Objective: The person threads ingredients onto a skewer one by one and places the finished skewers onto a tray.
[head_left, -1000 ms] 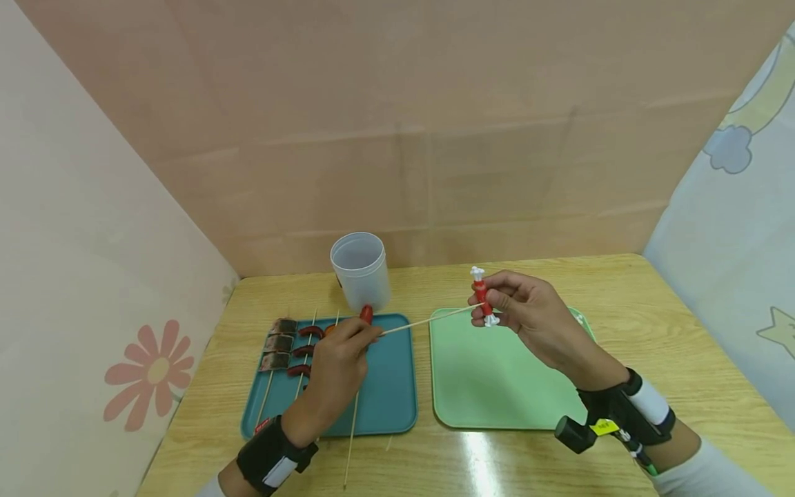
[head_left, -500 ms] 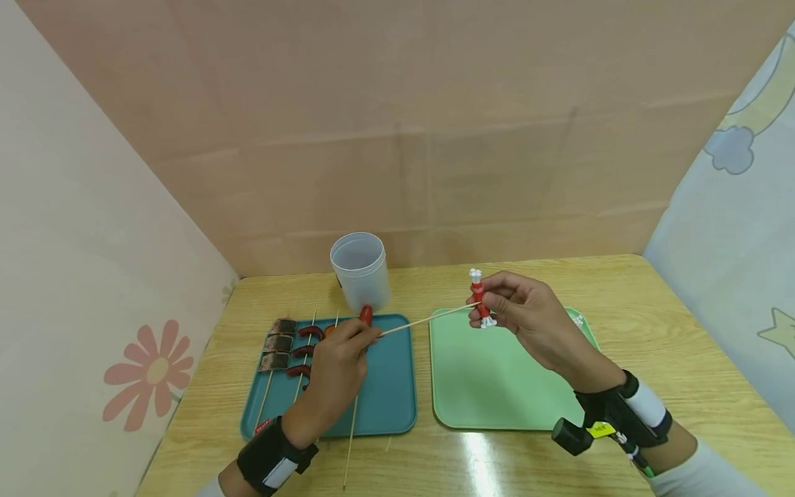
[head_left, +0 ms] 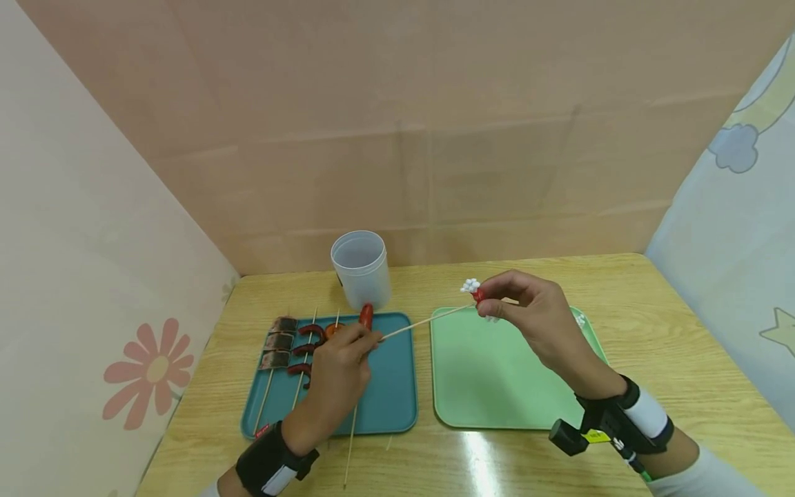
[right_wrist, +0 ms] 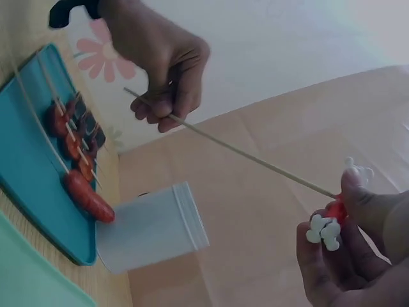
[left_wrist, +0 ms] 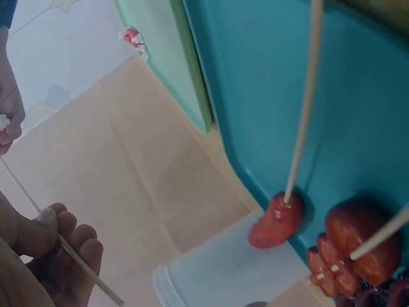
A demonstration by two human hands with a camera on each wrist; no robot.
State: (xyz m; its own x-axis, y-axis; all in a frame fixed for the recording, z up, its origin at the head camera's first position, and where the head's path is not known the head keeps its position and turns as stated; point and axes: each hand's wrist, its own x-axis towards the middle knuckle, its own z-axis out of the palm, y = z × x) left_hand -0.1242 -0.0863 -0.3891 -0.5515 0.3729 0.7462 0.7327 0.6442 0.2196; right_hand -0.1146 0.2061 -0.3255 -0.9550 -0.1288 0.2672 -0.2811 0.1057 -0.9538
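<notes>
My left hand [head_left: 338, 366] pinches a thin wooden skewer [head_left: 428, 321] between thumb and fingers above the blue tray. The skewer points right, its far end meeting a small red piece with white knobbly ends [right_wrist: 337, 210]. My right hand [head_left: 537, 317] pinches that piece over the back of the green tray. Whether the tip has gone into it cannot be made out. Below my left hand, a red sausage [left_wrist: 278, 220] on its own skewer lies on the blue tray; the hand partly hides it in the head view.
The blue tray [head_left: 397, 400] also bears skewers of dark-and-pale slices [head_left: 277, 343], dark red curled pieces [head_left: 301, 350] and orange-red pieces [left_wrist: 364, 236]. A translucent cup [head_left: 364, 279] stands behind it. On the green tray [head_left: 497, 386], another red-and-white piece [left_wrist: 135, 41] lies at the back right.
My right hand has turned and shifted slightly left, so the red piece's white end now tips toward the skewer and less red shows. My left hand stays nearly still.
</notes>
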